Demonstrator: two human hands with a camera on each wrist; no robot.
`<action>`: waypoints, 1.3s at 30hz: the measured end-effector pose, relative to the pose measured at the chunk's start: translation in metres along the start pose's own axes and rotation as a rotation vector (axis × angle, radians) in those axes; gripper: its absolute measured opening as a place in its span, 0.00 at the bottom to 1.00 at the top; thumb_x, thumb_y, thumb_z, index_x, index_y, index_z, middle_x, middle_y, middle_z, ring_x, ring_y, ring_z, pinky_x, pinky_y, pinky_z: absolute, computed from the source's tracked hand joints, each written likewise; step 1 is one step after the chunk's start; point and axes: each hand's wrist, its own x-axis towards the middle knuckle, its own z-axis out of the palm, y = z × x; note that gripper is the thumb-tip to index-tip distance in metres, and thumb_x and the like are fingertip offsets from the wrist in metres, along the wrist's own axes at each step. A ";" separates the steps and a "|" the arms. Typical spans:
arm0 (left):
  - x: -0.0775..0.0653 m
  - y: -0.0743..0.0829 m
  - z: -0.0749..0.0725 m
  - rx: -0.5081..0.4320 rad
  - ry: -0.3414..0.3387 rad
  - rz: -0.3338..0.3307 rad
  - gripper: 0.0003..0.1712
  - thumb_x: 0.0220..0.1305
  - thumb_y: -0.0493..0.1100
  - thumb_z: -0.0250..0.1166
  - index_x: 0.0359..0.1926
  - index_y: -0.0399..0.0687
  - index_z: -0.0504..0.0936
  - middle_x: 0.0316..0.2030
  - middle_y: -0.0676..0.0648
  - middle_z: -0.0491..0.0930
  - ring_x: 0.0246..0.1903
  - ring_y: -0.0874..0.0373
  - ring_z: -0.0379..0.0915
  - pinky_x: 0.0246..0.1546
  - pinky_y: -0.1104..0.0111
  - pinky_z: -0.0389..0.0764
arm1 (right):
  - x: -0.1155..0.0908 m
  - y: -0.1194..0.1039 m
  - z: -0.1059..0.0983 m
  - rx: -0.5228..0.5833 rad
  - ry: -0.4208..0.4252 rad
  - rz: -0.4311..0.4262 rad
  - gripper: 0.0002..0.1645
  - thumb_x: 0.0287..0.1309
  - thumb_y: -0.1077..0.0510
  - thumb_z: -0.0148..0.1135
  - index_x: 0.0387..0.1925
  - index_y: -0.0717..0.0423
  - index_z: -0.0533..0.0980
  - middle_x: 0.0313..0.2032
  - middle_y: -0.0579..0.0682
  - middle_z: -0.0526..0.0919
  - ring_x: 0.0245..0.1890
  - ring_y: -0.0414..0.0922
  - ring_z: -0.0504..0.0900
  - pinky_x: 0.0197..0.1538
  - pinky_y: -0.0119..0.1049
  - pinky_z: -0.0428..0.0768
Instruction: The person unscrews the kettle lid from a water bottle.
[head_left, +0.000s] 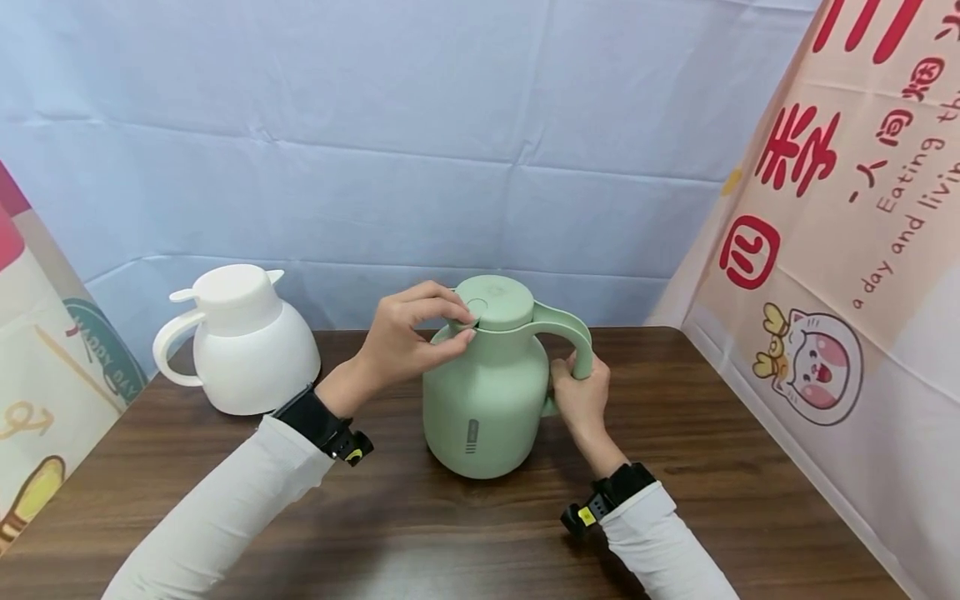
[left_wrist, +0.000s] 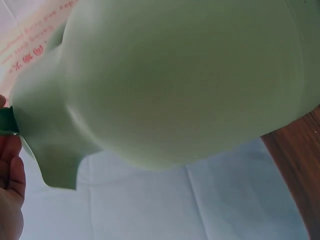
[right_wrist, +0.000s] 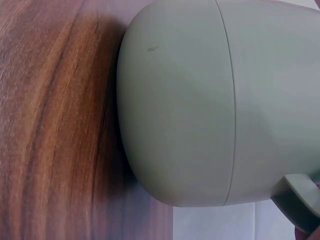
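A pale green thermal jug [head_left: 480, 400] stands upright on the table, its round lid [head_left: 506, 298] seated in the neck. My left hand [head_left: 411, 327] is at the lid's near left edge, thumb and fingertips pinching a small green tab [left_wrist: 7, 121] there. The left wrist view also has the jug's spout [left_wrist: 61, 170] just beside these fingers. On the jug's right side, my right hand [head_left: 582, 396] grips the looped handle [head_left: 567, 325] low down. In the right wrist view the jug's lower body [right_wrist: 175, 110] fills the middle, and the handle's lower end [right_wrist: 300, 200] shows at the corner.
A white jug [head_left: 258, 358] with its handle to the left stands at the back left of the dark wooden table [head_left: 420, 533]. Pale blue cloth [head_left: 405, 208] hangs behind the table, and a printed cloth [head_left: 825, 250] hangs along the right.
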 end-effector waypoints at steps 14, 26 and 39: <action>0.012 0.009 0.010 0.071 -0.066 0.053 0.06 0.46 0.36 0.69 0.30 0.42 0.86 0.30 0.49 0.78 0.34 0.54 0.69 0.36 0.65 0.68 | -0.001 -0.010 0.000 -0.001 -0.004 -0.002 0.20 0.47 0.74 0.50 0.09 0.56 0.57 0.07 0.42 0.54 0.08 0.38 0.50 0.16 0.33 0.54; 0.026 0.020 0.030 0.287 -0.127 0.097 0.04 0.48 0.38 0.70 0.28 0.43 0.85 0.27 0.50 0.76 0.32 0.54 0.69 0.35 0.63 0.66 | -0.006 -0.034 -0.001 -0.002 0.007 -0.018 0.19 0.45 0.77 0.50 0.10 0.60 0.58 0.07 0.39 0.53 0.09 0.33 0.47 0.18 0.29 0.50; 0.042 0.026 0.050 0.484 -0.209 0.012 0.06 0.53 0.44 0.68 0.27 0.48 0.83 0.29 0.51 0.76 0.33 0.55 0.69 0.36 0.62 0.68 | -0.005 -0.034 -0.001 0.003 -0.021 -0.009 0.22 0.48 0.77 0.49 0.11 0.57 0.55 0.07 0.42 0.52 0.08 0.33 0.45 0.18 0.30 0.49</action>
